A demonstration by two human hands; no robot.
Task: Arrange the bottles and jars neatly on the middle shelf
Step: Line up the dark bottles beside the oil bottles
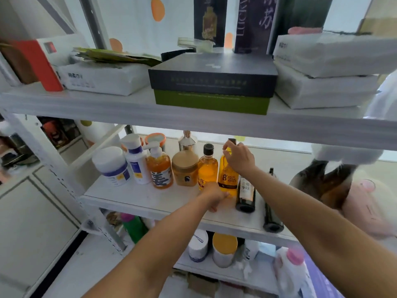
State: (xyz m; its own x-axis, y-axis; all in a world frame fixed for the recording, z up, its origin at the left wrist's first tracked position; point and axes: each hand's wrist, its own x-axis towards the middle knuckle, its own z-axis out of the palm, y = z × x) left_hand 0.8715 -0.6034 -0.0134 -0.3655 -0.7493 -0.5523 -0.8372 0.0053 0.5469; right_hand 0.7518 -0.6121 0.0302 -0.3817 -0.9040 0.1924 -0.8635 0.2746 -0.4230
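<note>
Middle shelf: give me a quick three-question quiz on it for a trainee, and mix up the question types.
1. True or false: the right hand grips the top of an orange bottle.
2. Count: how many dark bottles stand to the right of that held orange bottle?
3. Multiple choice: what stands directly left of the gold-lidded jar?
A. the orange pump bottle
B. a dark bottle
C. the held orange bottle

Key: 1 true; 2 two; 3 A.
</note>
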